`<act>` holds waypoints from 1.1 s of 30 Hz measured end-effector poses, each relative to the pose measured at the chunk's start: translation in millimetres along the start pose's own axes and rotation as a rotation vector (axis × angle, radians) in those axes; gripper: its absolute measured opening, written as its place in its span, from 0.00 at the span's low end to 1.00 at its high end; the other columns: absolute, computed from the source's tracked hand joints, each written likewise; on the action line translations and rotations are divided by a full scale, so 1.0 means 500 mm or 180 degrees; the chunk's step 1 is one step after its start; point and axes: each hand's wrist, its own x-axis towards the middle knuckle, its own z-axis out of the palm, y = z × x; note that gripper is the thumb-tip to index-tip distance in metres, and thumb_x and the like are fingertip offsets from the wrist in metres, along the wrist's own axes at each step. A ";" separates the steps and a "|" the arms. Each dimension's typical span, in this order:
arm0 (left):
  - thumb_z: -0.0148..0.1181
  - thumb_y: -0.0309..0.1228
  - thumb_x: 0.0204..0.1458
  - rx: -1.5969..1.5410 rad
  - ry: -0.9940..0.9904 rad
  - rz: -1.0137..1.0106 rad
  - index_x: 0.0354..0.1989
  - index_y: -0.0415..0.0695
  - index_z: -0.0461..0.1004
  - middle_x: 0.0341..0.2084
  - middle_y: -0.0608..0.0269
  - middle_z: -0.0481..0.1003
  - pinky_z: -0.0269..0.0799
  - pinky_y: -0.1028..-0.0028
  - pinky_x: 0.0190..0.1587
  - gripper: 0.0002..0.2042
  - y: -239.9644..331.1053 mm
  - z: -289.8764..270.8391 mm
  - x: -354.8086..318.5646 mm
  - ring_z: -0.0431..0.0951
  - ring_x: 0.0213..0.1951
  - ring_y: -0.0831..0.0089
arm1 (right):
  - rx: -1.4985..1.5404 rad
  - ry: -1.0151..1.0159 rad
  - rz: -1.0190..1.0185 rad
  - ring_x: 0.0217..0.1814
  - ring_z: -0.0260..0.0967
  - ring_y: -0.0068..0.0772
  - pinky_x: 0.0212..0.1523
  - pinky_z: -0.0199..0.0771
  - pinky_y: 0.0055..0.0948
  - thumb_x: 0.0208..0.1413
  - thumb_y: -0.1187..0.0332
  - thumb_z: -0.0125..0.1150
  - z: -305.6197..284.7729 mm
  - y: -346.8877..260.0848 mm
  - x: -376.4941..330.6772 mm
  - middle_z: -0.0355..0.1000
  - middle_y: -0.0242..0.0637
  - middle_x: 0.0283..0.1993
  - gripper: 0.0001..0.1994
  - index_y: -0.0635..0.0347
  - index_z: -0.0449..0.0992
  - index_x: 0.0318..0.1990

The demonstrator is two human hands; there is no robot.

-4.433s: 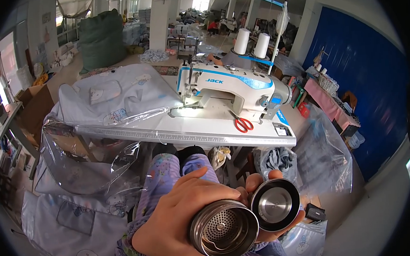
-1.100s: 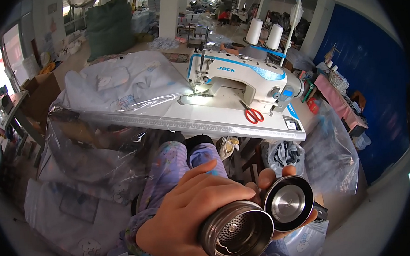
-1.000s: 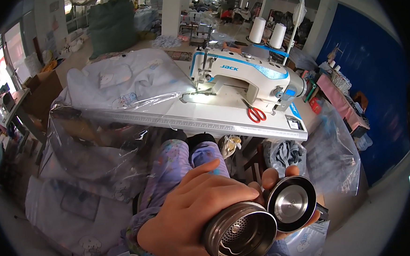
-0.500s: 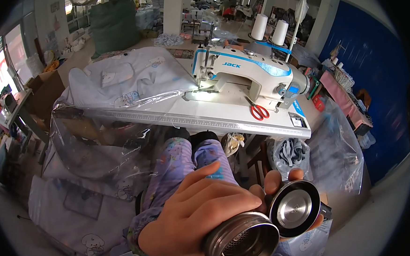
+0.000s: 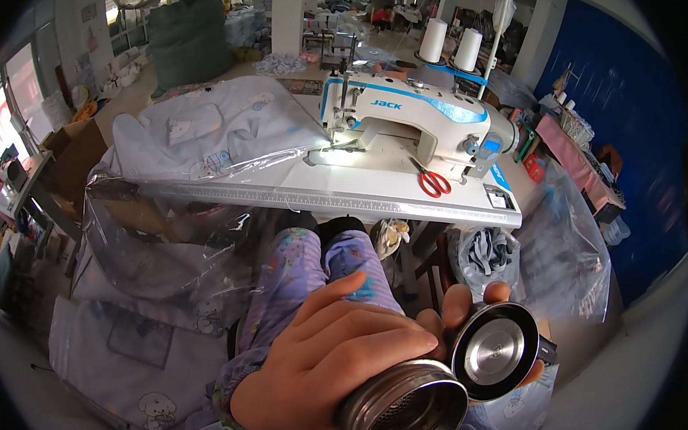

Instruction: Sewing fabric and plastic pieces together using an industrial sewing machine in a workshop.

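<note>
We look forward and down through a head-worn fisheye camera, straight edges bowing toward a dark round rim. Nearest, low in our view, are two bare hands (image 5: 314, 374); beyond them lies a white, ruler-edged tabletop (image 5: 381, 183) with a white-and-blue sewing machine (image 5: 428, 111), then, far back, a white square column (image 5: 288, 20).

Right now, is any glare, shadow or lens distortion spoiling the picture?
Head view: the left window is washed out; head view: glints streak the clear plastic, and the steel lid shines; head view: the steel flask is dim inside, blurring strainer detail; head view: fisheye bending shows toward the rim, with black corners.
</note>
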 end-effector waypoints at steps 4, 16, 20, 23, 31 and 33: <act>0.70 0.34 0.48 0.0008 -0.0033 -0.0055 0.39 0.39 0.76 0.33 0.52 0.81 0.63 0.53 0.59 0.15 0.003 0.000 0.000 0.83 0.35 0.63 | -0.0109 -0.0072 0.0046 0.45 0.72 0.59 0.43 0.79 0.45 0.52 0.33 0.58 -0.003 -0.003 0.004 0.60 0.67 0.52 0.50 0.61 0.46 0.70; 0.67 0.34 0.52 0.0011 0.0022 0.0057 0.39 0.42 0.73 0.31 0.55 0.81 0.64 0.54 0.59 0.12 0.006 -0.006 0.002 0.83 0.33 0.62 | 0.0063 -0.0153 0.0262 0.47 0.69 0.63 0.36 0.83 0.42 0.52 0.38 0.63 0.016 -0.011 0.006 0.57 0.65 0.53 0.47 0.56 0.48 0.69; 0.64 0.32 0.54 0.0041 0.0001 0.0167 0.38 0.44 0.73 0.30 0.57 0.81 0.62 0.55 0.61 0.09 0.008 -0.003 0.003 0.83 0.33 0.64 | 0.0005 -0.0061 0.0347 0.46 0.68 0.63 0.30 0.84 0.38 0.51 0.40 0.65 0.028 -0.020 0.008 0.57 0.63 0.53 0.45 0.54 0.50 0.68; 0.63 0.32 0.55 0.0027 0.0085 0.0277 0.37 0.45 0.73 0.29 0.59 0.81 0.60 0.55 0.64 0.07 0.006 0.000 0.005 0.83 0.33 0.65 | 0.0074 -0.0146 0.0421 0.46 0.67 0.63 0.30 0.86 0.37 0.51 0.43 0.67 0.028 -0.029 0.013 0.56 0.62 0.54 0.43 0.52 0.51 0.67; 0.62 0.34 0.56 -0.0013 0.0050 0.0293 0.30 0.46 0.75 0.29 0.60 0.82 0.54 0.55 0.68 0.06 0.010 -0.002 0.016 0.83 0.33 0.67 | -0.0205 -0.0507 0.0833 0.47 0.66 0.63 0.30 0.86 0.37 0.52 0.46 0.68 0.033 -0.058 0.043 0.56 0.60 0.55 0.40 0.49 0.53 0.67; 0.61 0.34 0.56 -0.0090 0.0091 0.0352 0.29 0.47 0.75 0.29 0.61 0.82 0.53 0.55 0.68 0.07 0.011 0.001 0.019 0.82 0.34 0.68 | -0.0347 -0.0521 0.0867 0.46 0.67 0.61 0.29 0.86 0.35 0.52 0.45 0.67 0.042 -0.055 0.043 0.57 0.59 0.54 0.40 0.50 0.54 0.66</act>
